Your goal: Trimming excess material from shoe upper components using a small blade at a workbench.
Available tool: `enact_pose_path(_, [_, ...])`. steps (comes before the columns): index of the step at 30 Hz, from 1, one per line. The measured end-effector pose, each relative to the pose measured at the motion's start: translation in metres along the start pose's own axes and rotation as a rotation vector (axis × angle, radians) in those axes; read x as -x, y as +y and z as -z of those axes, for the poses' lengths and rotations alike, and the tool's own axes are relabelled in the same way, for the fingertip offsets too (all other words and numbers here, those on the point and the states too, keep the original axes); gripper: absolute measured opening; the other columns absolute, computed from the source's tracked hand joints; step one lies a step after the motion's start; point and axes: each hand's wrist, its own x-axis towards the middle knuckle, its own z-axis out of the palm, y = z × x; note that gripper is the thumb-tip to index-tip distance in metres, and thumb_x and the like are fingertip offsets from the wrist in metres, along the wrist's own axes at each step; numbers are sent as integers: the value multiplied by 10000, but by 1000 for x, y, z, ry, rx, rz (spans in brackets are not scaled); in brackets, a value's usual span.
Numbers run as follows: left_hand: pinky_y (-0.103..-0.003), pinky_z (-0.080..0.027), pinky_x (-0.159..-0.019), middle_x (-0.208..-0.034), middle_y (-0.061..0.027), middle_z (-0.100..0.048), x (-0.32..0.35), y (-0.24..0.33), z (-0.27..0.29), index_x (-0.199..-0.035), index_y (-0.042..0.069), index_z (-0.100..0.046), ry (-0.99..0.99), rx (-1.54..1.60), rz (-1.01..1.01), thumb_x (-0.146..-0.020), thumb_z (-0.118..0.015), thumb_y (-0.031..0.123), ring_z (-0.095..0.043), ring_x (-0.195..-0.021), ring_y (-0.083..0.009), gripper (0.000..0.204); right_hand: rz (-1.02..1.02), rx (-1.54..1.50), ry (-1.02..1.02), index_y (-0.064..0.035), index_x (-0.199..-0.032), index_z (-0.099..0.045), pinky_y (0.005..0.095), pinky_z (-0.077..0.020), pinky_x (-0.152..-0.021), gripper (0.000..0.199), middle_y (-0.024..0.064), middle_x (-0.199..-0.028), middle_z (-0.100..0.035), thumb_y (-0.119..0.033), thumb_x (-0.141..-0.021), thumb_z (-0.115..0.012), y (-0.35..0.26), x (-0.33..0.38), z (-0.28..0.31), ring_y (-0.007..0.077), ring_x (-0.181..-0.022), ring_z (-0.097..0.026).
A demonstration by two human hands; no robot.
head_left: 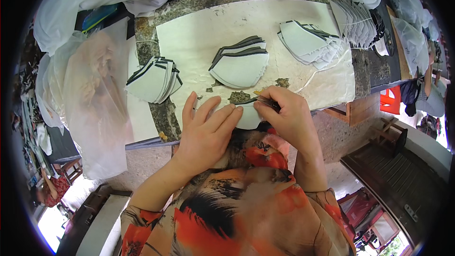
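A white fabric piece with a dark edging along its top (248,117) lies at the near edge of the table. My left hand (207,129) rests flat on its left side, fingers stretched out and fingertips on the piece. At its right side my right hand (290,114) is closed around a small dark hand tool (270,104); its kind is mostly hidden by the fingers. Beyond my hands lies a fanned stack of the same dark-edged pieces (241,68). Similar stacks sit to the left (152,83) and at the back right (305,42).
A stained white sheet (189,33) covers the worn tabletop. A tied bundle of grey-white pieces (355,22) stands at the far right corner. Translucent plastic bags (97,99) hang over the left side and line the back. A wooden stool (348,114) stands beyond the right edge.
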Motion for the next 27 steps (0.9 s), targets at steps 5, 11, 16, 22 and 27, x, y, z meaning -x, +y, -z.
enact_pose_path(5, [-625, -254, -1178, -1268, -14, -640, 5, 0, -5, -1333, 137, -655, -3, 9, 24, -819, -708, 106, -552, -1244, -282, 518, 41, 53, -7, 1, -939, -653, 324, -494, -634, 158, 111, -776, -650, -118, -882, -741, 2, 0, 1, 200, -670, -623])
enact_pose_path(11, [-618, -261, -1178, -1274, -15, -632, 5, 3, -4, -1343, 131, -645, -5, -8, 26, -813, -703, 100, -549, -1248, -285, 534, 33, 49, -8, 0, -938, -653, 324, -495, -636, 154, 112, -780, -652, -117, -884, -739, 2, 1, 1, 206, -672, -621])
enact_pose_path(16, [-618, -263, -1177, -1273, -20, -626, 2, 7, -2, -1334, 126, -639, -21, -26, 37, -815, -695, 101, -542, -1252, -287, 523, -7, 30, -20, -42, -979, -670, 410, -526, -706, 188, 145, -892, -684, -192, -880, -723, 1, 0, 6, 365, -818, -667])
enact_pose_path(22, [-627, -260, -1176, -1271, -28, -619, 0, 9, 0, -1343, 134, -627, -44, -23, 45, -816, -682, 96, -529, -1263, -302, 531, -18, 14, -19, -37, -979, -675, 403, -534, -714, 180, 150, -892, -688, -181, -883, -725, 2, -1, 8, 358, -814, -676])
enact_pose_path(27, [-636, -251, -1180, -1230, -39, -603, -5, 14, 3, -1352, 142, -622, -76, -19, 53, -799, -684, 86, -512, -1256, -301, 559, -50, -47, -1, -33, -973, -676, 397, -534, -713, 172, 154, -887, -690, -171, -883, -727, 5, -3, 11, 351, -804, -678])
